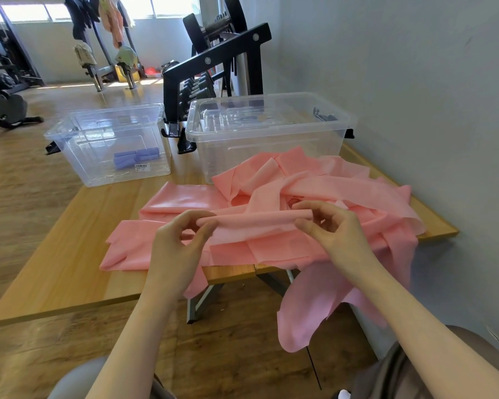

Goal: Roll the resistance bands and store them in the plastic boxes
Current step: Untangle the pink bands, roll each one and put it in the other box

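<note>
Both hands, left hand (182, 240) and right hand (333, 226), pinch the ends of a rolled pink band (257, 221) (part hangs down) in front of the plastic boxes (268, 133).

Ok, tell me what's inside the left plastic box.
The left plastic box holds a few rolled purple bands on its floor. Nothing else shows through its clear walls.

left hand (182, 240) pinching (fingers curled) | right hand (333, 230) pinching
</note>
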